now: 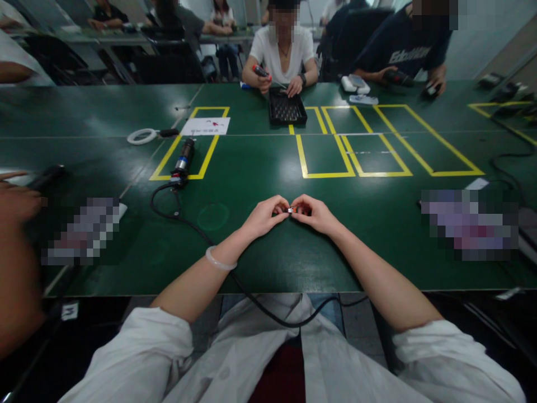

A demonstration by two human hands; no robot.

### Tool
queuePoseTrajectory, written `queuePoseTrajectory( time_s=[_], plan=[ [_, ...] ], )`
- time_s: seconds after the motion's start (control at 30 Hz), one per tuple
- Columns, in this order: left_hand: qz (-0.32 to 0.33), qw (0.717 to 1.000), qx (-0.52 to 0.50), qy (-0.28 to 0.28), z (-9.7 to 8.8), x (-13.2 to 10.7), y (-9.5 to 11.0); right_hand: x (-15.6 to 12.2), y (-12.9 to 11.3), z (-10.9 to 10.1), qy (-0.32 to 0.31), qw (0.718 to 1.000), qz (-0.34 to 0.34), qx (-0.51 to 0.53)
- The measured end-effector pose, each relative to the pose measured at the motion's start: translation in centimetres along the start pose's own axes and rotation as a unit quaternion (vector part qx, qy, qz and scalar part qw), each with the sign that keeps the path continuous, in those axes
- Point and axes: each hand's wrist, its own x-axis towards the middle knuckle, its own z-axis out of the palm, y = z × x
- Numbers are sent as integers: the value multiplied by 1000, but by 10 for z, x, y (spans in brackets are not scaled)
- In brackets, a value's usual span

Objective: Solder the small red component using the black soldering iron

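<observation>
Over the green table (277, 258), one small white-and-orange part (290, 211), held between left hand (266, 217) and right hand (314, 215), thumbs and fingertips pinched narrow on it, seemed best served by light, level pressure from both sides.

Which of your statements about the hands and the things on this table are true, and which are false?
1. The left hand and right hand meet at a small part. True.
2. The bangle is on the right arm. False: the pale bangle is on the left.
3. A black tray stands before the person opposite in white. True.
4. The tape outlines are red. False: yellow tape marks them.
</observation>
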Motion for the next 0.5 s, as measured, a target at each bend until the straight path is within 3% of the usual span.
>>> queuePoseTrajectory(
  time_s=[0.23,0.5],
  plan=[
    [-2,1000,6,-4,-1,-1,3,0,1,-2,3,1000,19,-11],
    [1,999,52,-11,0,-4,5,1,5,-1,7,994,39,103]
  ],
)
